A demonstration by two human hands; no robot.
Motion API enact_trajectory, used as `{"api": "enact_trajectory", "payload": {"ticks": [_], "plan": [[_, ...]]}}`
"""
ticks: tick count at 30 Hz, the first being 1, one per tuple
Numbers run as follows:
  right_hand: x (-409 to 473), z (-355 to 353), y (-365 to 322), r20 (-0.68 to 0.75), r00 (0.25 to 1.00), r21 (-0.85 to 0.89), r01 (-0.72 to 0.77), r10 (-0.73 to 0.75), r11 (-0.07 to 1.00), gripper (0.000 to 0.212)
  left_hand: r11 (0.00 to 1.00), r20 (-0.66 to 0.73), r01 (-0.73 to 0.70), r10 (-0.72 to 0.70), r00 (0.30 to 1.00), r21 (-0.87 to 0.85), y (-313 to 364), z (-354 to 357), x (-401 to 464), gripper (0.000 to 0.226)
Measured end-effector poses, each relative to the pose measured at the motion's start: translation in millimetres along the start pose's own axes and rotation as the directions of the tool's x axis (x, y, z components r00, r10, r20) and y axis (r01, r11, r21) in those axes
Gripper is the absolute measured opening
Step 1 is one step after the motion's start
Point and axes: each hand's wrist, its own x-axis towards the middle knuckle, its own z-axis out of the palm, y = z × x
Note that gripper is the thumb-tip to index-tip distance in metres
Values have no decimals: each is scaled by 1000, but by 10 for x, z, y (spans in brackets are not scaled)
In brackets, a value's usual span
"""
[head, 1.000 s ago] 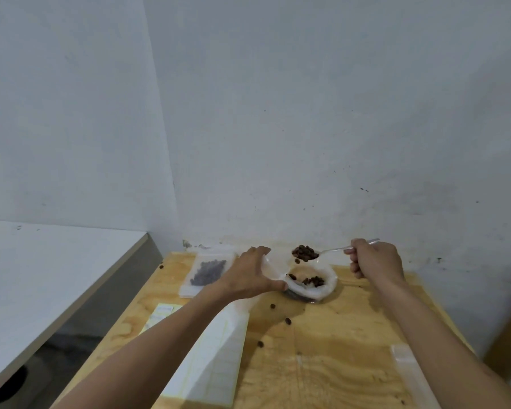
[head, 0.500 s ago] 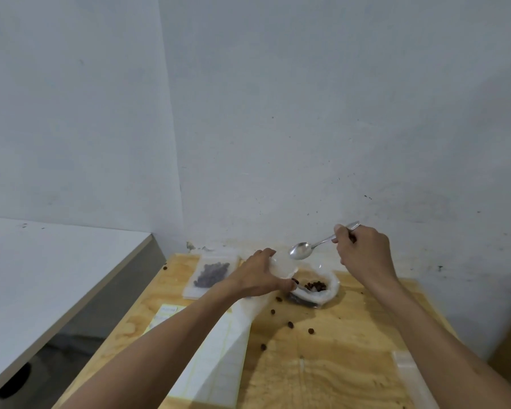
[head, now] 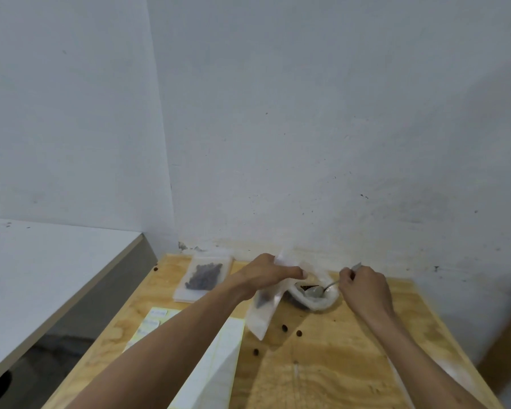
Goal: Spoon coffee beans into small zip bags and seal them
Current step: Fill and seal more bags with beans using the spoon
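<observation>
Zip bag [head: 263, 308]: thin, limp film, light; mouth edge is pinched by left hand [head: 266, 276]. Spoon [head: 322, 289], stiff, is gripped at handle by right hand [head: 363, 287], bowl in bean container [head: 316, 299] beside bag.

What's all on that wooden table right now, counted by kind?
Small clear zip bags with beans: 2, a filled one lying flat and one held by the left hand
Metal spoon: 1, held by the right hand
White-lined bowl of beans: 1
Loose brown coffee beans on the wood: 4
White label sheets: 2
Total: 10
</observation>
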Motion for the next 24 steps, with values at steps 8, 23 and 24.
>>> {"api": "enact_trajectory", "payload": {"ticks": [8, 23, 24], "plan": [[-69, 125, 220, 272, 888, 414, -456, 371, 787, 34, 997, -27, -42, 40, 999, -71, 54, -13, -3, 45], [12, -320, -249, 139, 952, 567, -301, 271, 767, 30, 968, -182, -151, 188, 965, 199, -183, -265, -186, 97], [7, -356, -314, 132, 958, 575, -282, 254, 768, 30, 963, -183, -155, 197, 963, 220, -190, -267, -204, 95]]}}
